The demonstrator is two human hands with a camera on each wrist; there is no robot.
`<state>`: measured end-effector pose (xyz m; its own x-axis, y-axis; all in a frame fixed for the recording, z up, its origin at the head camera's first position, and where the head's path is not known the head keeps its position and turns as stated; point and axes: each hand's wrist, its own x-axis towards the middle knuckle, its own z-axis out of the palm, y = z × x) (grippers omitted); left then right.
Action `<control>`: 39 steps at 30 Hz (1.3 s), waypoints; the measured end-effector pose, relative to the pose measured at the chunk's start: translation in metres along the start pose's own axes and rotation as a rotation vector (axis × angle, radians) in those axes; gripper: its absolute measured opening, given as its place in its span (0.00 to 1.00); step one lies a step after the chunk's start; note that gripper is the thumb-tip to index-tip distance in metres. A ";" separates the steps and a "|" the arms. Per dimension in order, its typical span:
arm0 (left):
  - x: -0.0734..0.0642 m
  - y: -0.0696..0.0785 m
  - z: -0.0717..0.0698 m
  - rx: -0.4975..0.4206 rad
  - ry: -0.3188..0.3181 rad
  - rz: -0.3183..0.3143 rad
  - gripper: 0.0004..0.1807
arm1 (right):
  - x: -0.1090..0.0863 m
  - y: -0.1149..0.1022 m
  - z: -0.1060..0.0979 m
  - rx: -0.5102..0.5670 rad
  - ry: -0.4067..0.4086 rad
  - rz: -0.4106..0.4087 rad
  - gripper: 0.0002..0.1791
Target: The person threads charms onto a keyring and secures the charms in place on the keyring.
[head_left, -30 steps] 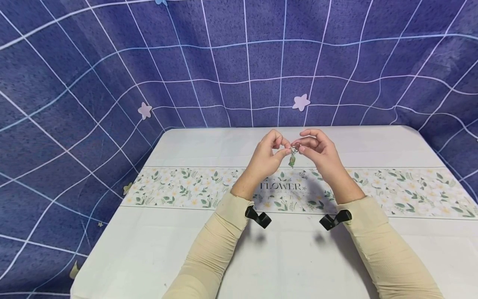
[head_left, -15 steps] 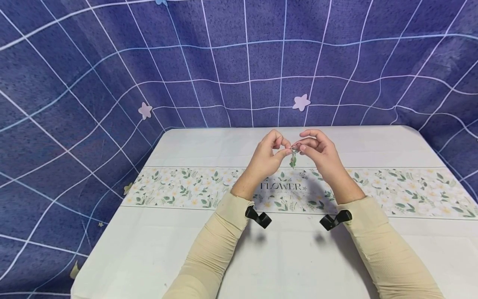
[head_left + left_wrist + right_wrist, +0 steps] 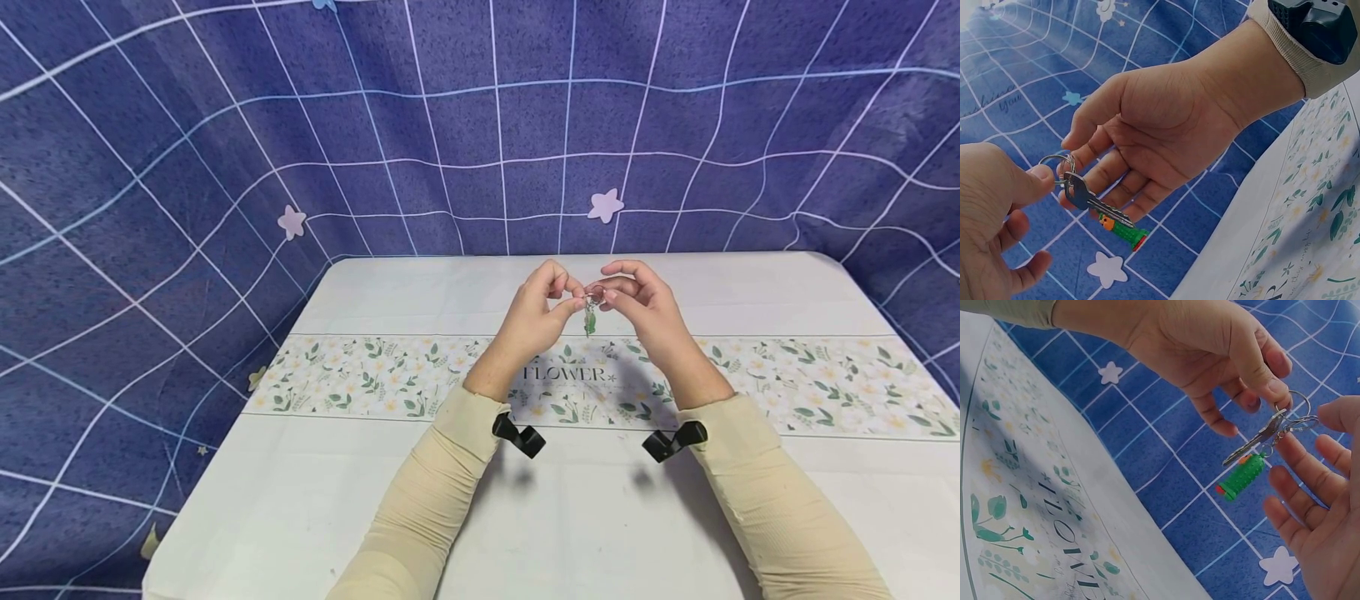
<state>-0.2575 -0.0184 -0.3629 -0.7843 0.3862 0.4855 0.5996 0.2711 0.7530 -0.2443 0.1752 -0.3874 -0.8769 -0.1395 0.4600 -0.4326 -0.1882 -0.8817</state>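
Observation:
Above the table, both hands hold a silver key ring (image 3: 597, 292) between them. The thumb and index finger of my left hand (image 3: 536, 307) pinch one side of the ringed hardware, where a smaller ring (image 3: 1305, 423) shows in the right wrist view. On the opposite side, my right hand (image 3: 643, 302) pinches the larger ring with thumb and index finger, its other fingers loosely bent. From the rings hang a metal key (image 3: 1094, 200) and a green charm (image 3: 1242, 477) with orange and red parts, on a short chain. Fingertips partly hide the rings.
Below the hands lies a white table cover (image 3: 570, 500) with a floral band (image 3: 420, 379) across it, printed "FLOWER". A blue gridded curtain (image 3: 450, 125) with star shapes stands behind and to the left. Dark cameras (image 3: 519, 437) are strapped to both wrists.
The hanging key and green charm have turned and shifted slightly to the right. The larger ring shows more clearly between the fingers now. Both hands stay nearly still.

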 end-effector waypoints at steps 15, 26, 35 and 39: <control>0.000 0.002 0.000 -0.001 -0.002 -0.021 0.20 | -0.001 0.001 0.000 0.019 -0.002 0.003 0.18; 0.000 0.003 -0.001 0.005 -0.003 -0.015 0.20 | -0.001 0.000 0.000 0.007 0.005 0.003 0.14; 0.000 0.002 -0.001 0.016 -0.002 -0.019 0.20 | -0.001 0.000 0.000 -0.011 0.002 0.006 0.14; 0.000 0.002 -0.001 0.023 0.002 -0.021 0.20 | 0.000 0.000 0.000 0.016 -0.010 -0.002 0.16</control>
<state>-0.2559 -0.0189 -0.3608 -0.7971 0.3786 0.4705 0.5864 0.2991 0.7527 -0.2439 0.1749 -0.3875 -0.8738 -0.1491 0.4630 -0.4309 -0.2041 -0.8790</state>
